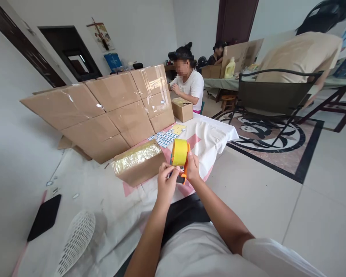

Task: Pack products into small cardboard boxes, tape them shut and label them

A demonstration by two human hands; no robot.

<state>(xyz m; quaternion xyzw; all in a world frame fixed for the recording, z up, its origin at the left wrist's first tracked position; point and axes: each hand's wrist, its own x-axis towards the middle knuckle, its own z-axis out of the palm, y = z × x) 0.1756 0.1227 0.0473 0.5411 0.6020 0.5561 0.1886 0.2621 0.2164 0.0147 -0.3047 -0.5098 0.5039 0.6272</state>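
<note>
Watching remotely, I see R hand [192,167] gripping an orange tape dispenser [185,174] w/ yellow roll [179,152] over the tablecloth [216,130], L hand [166,180] w/ fingertips bunched at dispenser's lower end (pinching what, can't tell), near taped box [142,169].

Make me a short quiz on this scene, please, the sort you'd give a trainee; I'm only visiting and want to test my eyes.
1. Which hand grips the orange side of the tape dispenser?
2. True or false: the long box stands nearer the camera than the cardboard panel.
3. Which colours show on the cloth under the long box?
A. Green and black
B. White and pink
C. Brown and blue

Key: 1. The right hand. 2. True. 3. B.
</note>
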